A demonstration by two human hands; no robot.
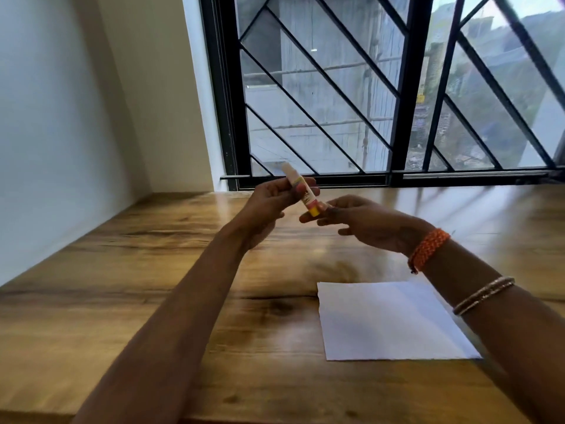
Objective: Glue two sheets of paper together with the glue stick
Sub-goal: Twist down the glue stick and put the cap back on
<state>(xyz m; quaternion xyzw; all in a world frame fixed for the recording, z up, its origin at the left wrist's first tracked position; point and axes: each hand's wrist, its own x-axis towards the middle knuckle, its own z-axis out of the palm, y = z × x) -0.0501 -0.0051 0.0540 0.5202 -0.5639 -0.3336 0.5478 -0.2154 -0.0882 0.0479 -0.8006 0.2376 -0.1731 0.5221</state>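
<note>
A glue stick [301,188] with a white body and a yellow base is held tilted above the table, cap end up and away. My left hand [269,206] grips its middle between thumb and fingers. My right hand [363,223] touches the yellow base with its fingertips. White paper [388,322] lies flat on the wooden table [153,270], under my right forearm; I cannot tell whether it is one sheet or two stacked.
A window with black diagonal bars [351,96] runs along the table's far edge. A white wall [61,117] closes the left side. An orange braided band [428,249] and thin bangles [483,295] sit on my right wrist.
</note>
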